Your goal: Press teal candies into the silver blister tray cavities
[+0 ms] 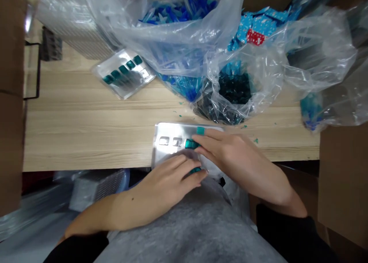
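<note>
A clear plastic blister tray (pixel 161 129) lies at the table's front edge, partly hidden by both hands. Two of its slots at the left show no green piece. My right hand (pixel 230 150) reaches over the tray from the right, its fingertips closed on a dark green translucent piece (pixel 190 143) at a slot. Beside its index finger shows a lighter teal piece (pixel 200 131). My left hand (pixel 169 180) is curled at the tray's near side. Between its thumb and fingers there is dark green plastic (pixel 195 170), mostly covered.
Another blister tray (pixel 125 85) holding a row of green pieces lies at the back left, near stacked clear trays (pixel 77 25). Plastic bags hold blue pieces (pixel 178 12) and dark green pieces (pixel 235 89). Cardboard (pixel 343 178) stands at the right.
</note>
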A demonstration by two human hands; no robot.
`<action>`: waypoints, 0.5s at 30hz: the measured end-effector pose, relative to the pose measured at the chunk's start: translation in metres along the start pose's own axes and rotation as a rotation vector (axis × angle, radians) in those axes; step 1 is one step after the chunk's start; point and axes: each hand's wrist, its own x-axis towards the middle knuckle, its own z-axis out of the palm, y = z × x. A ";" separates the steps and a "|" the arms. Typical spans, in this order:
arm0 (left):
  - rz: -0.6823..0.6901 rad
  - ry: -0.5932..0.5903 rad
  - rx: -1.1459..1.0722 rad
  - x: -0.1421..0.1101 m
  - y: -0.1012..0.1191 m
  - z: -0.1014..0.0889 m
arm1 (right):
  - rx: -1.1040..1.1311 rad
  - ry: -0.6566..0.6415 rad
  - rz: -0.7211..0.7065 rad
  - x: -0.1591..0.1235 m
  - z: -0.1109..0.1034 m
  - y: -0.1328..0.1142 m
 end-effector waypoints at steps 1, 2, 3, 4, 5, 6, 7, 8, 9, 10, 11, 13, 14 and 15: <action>0.000 -0.023 -0.003 0.001 0.000 0.003 | -0.060 -0.028 0.014 0.004 -0.001 -0.003; -0.005 -0.036 -0.021 0.001 -0.001 0.004 | -0.109 -0.040 0.023 0.006 -0.001 -0.006; -0.017 -0.041 -0.045 0.001 -0.001 0.004 | -0.142 -0.038 0.019 0.009 -0.001 -0.009; -0.031 -0.038 -0.073 0.000 -0.003 0.003 | -0.159 -0.021 0.006 0.010 0.000 -0.011; -0.048 -0.028 -0.101 -0.002 -0.004 0.001 | -0.165 0.001 -0.008 0.011 0.002 -0.012; -0.070 -0.016 -0.130 -0.005 -0.006 -0.002 | -0.165 0.022 -0.021 0.011 0.003 -0.013; -0.091 0.002 -0.163 -0.008 -0.008 -0.006 | -0.167 0.043 -0.033 0.011 0.005 -0.013; -0.120 0.031 -0.201 -0.012 -0.011 -0.009 | -0.174 0.054 -0.040 0.011 0.007 -0.013; -0.158 0.075 -0.250 -0.015 -0.013 -0.013 | -0.187 0.067 -0.044 0.011 0.009 -0.013; -0.207 0.143 -0.307 -0.017 -0.016 -0.016 | -0.202 0.078 -0.046 0.011 0.012 -0.013; -0.266 0.227 -0.365 -0.020 -0.018 -0.018 | -0.213 0.089 -0.049 0.011 0.013 -0.012; -0.381 0.396 -0.463 -0.022 -0.021 -0.020 | -0.197 0.130 -0.062 0.010 0.016 -0.009; -0.430 0.456 -0.499 -0.022 -0.022 -0.019 | -0.164 0.166 -0.069 0.008 0.017 -0.006; -0.459 0.503 -0.520 -0.021 -0.023 -0.017 | -0.122 0.214 -0.076 0.007 0.018 -0.003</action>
